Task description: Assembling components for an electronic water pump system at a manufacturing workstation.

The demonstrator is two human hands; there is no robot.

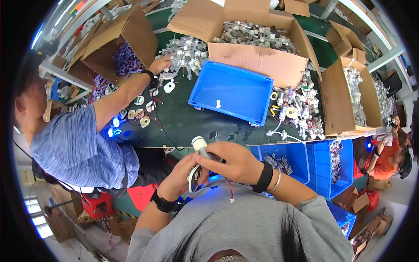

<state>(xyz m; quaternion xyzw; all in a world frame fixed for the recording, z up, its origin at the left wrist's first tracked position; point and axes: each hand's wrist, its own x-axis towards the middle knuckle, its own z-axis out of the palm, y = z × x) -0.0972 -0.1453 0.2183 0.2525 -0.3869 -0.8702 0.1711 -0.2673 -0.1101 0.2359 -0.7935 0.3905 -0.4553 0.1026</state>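
Observation:
In front of my chest, both hands are closed around one small assembly. My right hand (pixel 235 161) grips a grey cylinder with a white end cap (pixel 199 143), tilted up and away from me. My left hand (pixel 178 172) holds the white-rimmed oval piece with a dark face (pixel 194 178) just below the cylinder; fingers hide how the two join. A thin red wire (pixel 230 187) hangs under my right hand, ending in a white plug. Beyond my hands, a blue tray (pixel 231 94) lies on the green bench with a small white piece (pixel 218 104) in it.
Loose white and grey parts (pixel 294 109) are heaped right of the tray. Behind it stands a cardboard box (pixel 257 65) of similar parts. At left a co-worker's arm (pixel 122 94) reaches across the bench. Blue bins (pixel 329 174) stand below the bench at right.

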